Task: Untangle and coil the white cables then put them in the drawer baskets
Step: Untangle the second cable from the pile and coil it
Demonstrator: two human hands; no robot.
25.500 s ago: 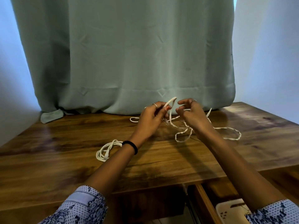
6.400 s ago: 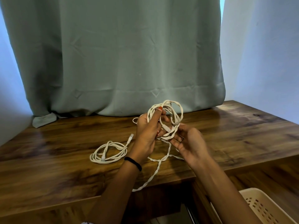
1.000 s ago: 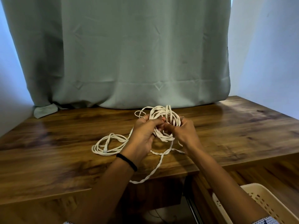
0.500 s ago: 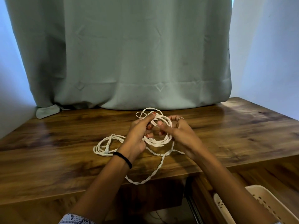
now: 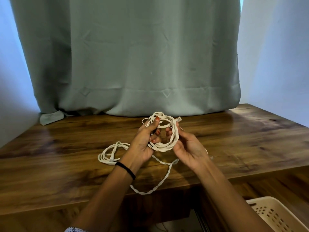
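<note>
A white twisted cable is wound into a round coil held upright above the wooden desk. My left hand grips the coil's left side, fingers through the loop. My right hand holds its right side. A clear plug end sticks out at the coil's top right. The loose tail hangs in a loop over the desk's front edge. A second white cable lies coiled flat on the desk, left of my left hand. A cream perforated basket shows at the bottom right, below the desk.
The wooden desk spans the view, with its front edge close to me. A grey-green curtain hangs behind the desk, and pale walls stand on both sides. A drawer opening lies under the desk edge at the right.
The coil has been turned more upright and opened into a clearer ring. My right hand has shifted to the coil's right side, and a plug end now shows at the top.
</note>
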